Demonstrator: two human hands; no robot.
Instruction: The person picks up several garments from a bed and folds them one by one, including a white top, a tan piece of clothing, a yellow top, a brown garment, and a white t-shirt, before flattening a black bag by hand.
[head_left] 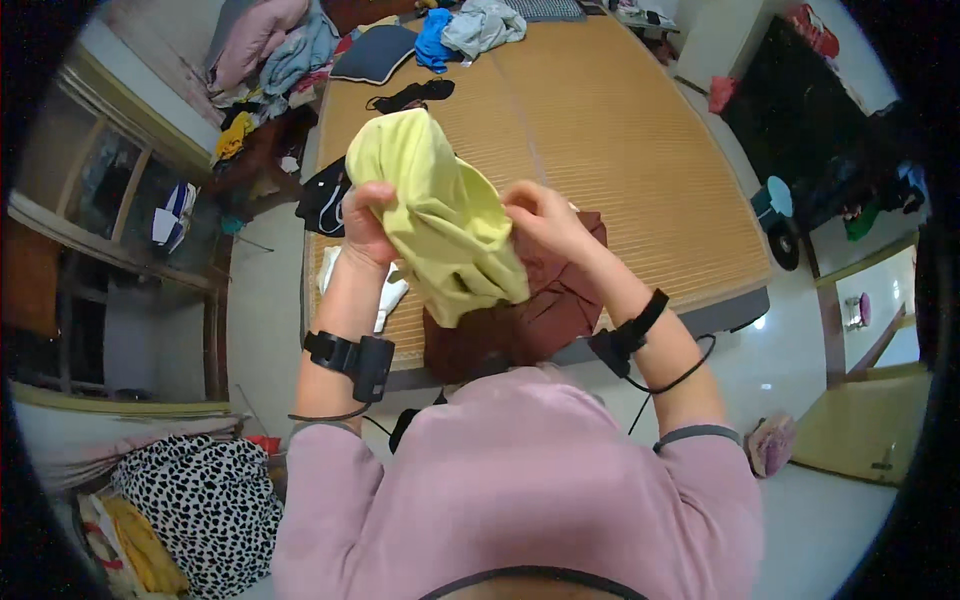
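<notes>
A bunched yellow-green garment (430,215) hangs in front of me above the near edge of the bed; folds hide what kind it is. My left hand (368,222) is closed round its left side, thumb on the near face. At its right edge, my right hand (548,220) pinches the cloth between thumb and fingers. Below lies a maroon-brown garment (565,312), partly covered by the yellow-green cloth. A white cloth (392,296) rests beside my left forearm. Farther left is a black garment (320,200) with a pale cord.
A woven mat (640,150) covers the bed. Toward its far end lie a black strappy item (415,96), a dark cushion (374,54), a blue cloth (433,42) and a grey garment (485,28). Clothes (290,60) are heaped at far left. Cables run from both wrist straps.
</notes>
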